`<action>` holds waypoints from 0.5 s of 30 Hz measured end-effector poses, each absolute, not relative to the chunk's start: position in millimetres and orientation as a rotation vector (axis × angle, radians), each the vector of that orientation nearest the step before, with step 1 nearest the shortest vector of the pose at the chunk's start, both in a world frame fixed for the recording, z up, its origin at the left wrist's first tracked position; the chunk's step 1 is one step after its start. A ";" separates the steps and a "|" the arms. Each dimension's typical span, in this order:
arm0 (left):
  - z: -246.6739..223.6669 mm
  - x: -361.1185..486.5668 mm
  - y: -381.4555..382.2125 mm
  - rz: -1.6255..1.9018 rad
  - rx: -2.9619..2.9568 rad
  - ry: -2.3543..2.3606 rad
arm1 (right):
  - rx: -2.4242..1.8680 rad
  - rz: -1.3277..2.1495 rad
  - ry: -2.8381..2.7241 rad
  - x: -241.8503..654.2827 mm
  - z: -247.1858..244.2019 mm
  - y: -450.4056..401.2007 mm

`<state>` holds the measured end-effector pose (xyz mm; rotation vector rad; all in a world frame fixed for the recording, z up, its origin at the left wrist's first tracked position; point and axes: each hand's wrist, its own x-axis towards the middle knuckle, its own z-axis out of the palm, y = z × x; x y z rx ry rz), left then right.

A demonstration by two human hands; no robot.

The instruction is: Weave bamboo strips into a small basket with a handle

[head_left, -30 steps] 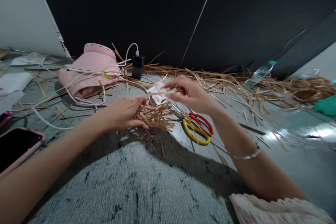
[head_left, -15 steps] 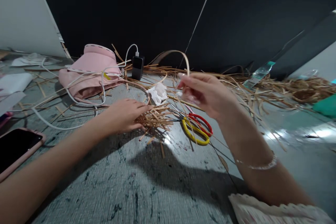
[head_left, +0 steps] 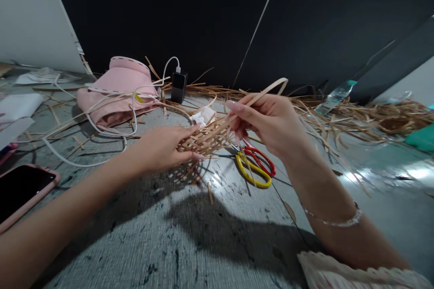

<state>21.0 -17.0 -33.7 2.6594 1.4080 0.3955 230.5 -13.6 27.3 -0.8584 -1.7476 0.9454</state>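
Observation:
My left hand [head_left: 164,148] grips the left side of a small woven piece of tan strips [head_left: 210,139], thumb and fingers on either side of it, held above the floor. My right hand [head_left: 267,122] pinches a pale flat strip [head_left: 270,86] at the right edge of the weave; the strip's far end curls up over the knuckles. Below the right hand, scissors with one red and one yellow handle [head_left: 256,172] lie on the floor. A crumpled white tissue [head_left: 203,116] rests just behind the weave.
At the left are a pink visor hat [head_left: 124,79], a white cable and a phone [head_left: 25,194]. A black power bank [head_left: 178,86] stands behind. Loose strips spread along the dark wall, with a bottle [head_left: 335,97] and a green item [head_left: 422,137] at the right.
My left hand has lifted and tilted the woven piece. My right hand has lowered the strip to the weave's right edge, and the strip's long arc has become a short curl.

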 end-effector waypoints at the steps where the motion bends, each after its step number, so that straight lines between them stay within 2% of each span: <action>1: -33.1 21.3 -17.7 0.403 2.656 1.394 | -0.874 0.931 -1.761 231.5 29.1 -14.5; 15: -29.9 23.2 -18.7 0.391 2.572 1.401 | -0.887 1.050 -1.715 236.8 28.3 -11.1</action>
